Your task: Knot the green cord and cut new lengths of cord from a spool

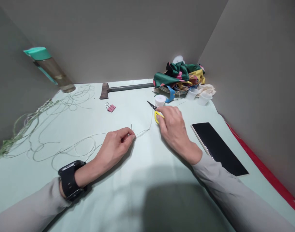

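Note:
My left hand (115, 143) is closed in a pinch on a thin pale cord (143, 131), with short dark ends sticking up at the fingertips. From there the cord runs right, then bends up toward a white spool (160, 99). My right hand (174, 127) has its fingers closed on the yellow handles of small scissors (156, 117), whose dark blades point up and left beside the spool. The fingers partly hide the handles. Left of my left hand, loops of thin cord (76, 146) lie on the cloth.
At the back lie a hammer-like tool (104, 91) and a pink binder clip (111, 108). A bottle (56, 72) stands back left near tangled green cords (24, 129). Colourful fabric (178, 75) and plastic cups (204, 98) are back right. A phone (218, 148) lies right.

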Motion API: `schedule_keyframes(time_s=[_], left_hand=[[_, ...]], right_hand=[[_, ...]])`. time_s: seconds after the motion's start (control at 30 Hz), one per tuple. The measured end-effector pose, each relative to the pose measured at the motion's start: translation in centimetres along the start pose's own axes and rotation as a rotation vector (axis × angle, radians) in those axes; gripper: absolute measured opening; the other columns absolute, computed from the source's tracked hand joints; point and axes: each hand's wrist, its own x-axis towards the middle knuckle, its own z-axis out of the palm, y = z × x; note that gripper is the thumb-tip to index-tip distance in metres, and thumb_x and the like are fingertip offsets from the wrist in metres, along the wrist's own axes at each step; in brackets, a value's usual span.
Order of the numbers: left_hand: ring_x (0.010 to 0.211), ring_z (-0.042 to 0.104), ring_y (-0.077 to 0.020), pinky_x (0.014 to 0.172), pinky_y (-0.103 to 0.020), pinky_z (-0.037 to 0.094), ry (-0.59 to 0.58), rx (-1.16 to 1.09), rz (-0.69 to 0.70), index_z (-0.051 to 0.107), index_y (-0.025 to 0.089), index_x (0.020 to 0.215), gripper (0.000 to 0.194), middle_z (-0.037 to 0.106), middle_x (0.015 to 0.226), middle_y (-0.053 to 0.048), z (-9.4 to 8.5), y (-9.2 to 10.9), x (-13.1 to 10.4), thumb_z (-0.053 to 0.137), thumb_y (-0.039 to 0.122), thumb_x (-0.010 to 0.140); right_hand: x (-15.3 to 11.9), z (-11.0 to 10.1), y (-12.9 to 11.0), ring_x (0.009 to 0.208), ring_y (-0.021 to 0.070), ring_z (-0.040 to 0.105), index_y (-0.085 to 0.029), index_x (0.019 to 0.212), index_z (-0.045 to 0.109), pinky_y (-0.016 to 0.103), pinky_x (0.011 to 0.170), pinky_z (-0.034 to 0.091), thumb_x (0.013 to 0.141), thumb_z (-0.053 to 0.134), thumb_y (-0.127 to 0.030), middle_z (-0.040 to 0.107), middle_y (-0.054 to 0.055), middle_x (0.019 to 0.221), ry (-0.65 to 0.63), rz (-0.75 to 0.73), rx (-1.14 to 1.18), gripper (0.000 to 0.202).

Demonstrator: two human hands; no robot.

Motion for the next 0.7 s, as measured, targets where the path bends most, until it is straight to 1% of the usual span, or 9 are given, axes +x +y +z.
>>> schedule_keyframes(time_s=[0.07,0.13,0.2,0.27,0.33,0.4,0.47,0.6,0.7], left_hand=[[0.055,0.050,-0.0133,0.058,-0.027,0.041,-0.003,-0.014,-0.015,0.069,0.016,0.085,0.021,0.051,0.058,0.006,0.0,0.0,0.1,0.060,0.029,0.099],[0.054,0.049,-0.0133,0.058,-0.027,0.040,-0.003,-0.022,-0.027,0.069,0.016,0.084,0.022,0.049,0.056,0.006,0.1,0.0,0.2,0.059,0.029,0.098],[0.054,0.048,-0.0135,0.058,-0.028,0.039,-0.004,-0.026,-0.038,0.070,0.017,0.084,0.023,0.048,0.056,0.006,0.2,0.1,0.2,0.059,0.031,0.098],[0.055,0.048,-0.0138,0.058,-0.028,0.039,-0.007,-0.029,-0.050,0.071,0.017,0.084,0.024,0.049,0.056,0.006,0.2,0.1,0.3,0.058,0.033,0.097],[0.056,0.049,-0.0141,0.059,-0.028,0.038,-0.009,-0.028,-0.064,0.072,0.017,0.084,0.026,0.052,0.057,0.005,0.2,0.1,0.3,0.058,0.035,0.096],[0.056,0.050,-0.0142,0.059,-0.028,0.038,-0.008,-0.022,-0.081,0.073,0.017,0.084,0.027,0.058,0.059,0.003,0.1,0.0,0.2,0.057,0.037,0.094],[0.057,0.049,-0.0141,0.058,-0.028,0.036,-0.005,-0.009,-0.097,0.075,0.018,0.084,0.029,0.062,0.061,0.002,-0.2,0.1,-0.1,0.056,0.039,0.092],[0.055,0.047,-0.0142,0.056,-0.027,0.034,-0.010,0.024,-0.118,0.077,0.019,0.084,0.035,0.064,0.060,0.002,-1.0,0.1,-1.4,0.053,0.043,0.090],[0.054,0.046,-0.0143,0.056,-0.027,0.034,-0.010,0.042,-0.133,0.077,0.019,0.083,0.037,0.061,0.057,0.002,-1.6,0.1,-2.7,0.050,0.044,0.090]], right_hand=[[0.2,0.0,1.1,0.109,0.0327,0.057,-0.009,0.125,0.061,0.049,0.095,0.044,0.101,0.048,-0.015,0.066,0.021,0.123,-0.022,0.102,-0.081,0.028],[0.3,0.2,1.7,0.104,0.0289,0.060,-0.010,0.124,0.061,0.047,0.093,0.048,0.098,0.054,-0.013,0.066,0.016,0.117,-0.085,0.155,-0.157,0.027],[0.3,0.4,1.6,0.104,0.0248,0.062,-0.013,0.124,0.061,0.044,0.093,0.051,0.098,0.057,-0.013,0.066,0.010,0.114,-0.150,0.175,-0.224,0.026],[0.4,0.3,1.1,0.106,0.0230,0.063,-0.014,0.122,0.062,0.042,0.094,0.053,0.099,0.059,-0.015,0.065,0.007,0.113,-0.201,0.190,-0.276,0.023],[0.6,-0.1,0.3,0.106,0.0227,0.063,-0.015,0.121,0.062,0.041,0.092,0.054,0.100,0.060,-0.016,0.065,0.007,0.113,-0.246,0.214,-0.313,0.021],[0.6,-0.8,-0.5,0.105,0.0225,0.063,-0.014,0.120,0.061,0.040,0.091,0.054,0.099,0.058,-0.014,0.065,0.007,0.113,-0.293,0.236,-0.334,0.021],[0.4,-1.5,-1.4,0.103,0.0240,0.063,-0.012,0.120,0.060,0.040,0.089,0.053,0.098,0.054,-0.009,0.065,0.010,0.112,-0.339,0.244,-0.334,0.023],[-0.9,-3.1,-3.0,0.099,0.0300,0.061,-0.009,0.113,0.058,0.041,0.084,0.049,0.093,0.050,-0.004,0.064,0.017,0.106,-0.421,0.219,-0.289,0.022],[-2.5,-4.3,-3.6,0.095,0.0294,0.062,-0.012,0.109,0.057,0.041,0.081,0.049,0.094,0.051,-0.007,0.064,0.015,0.104,-0.463,0.183,-0.240,0.017]])
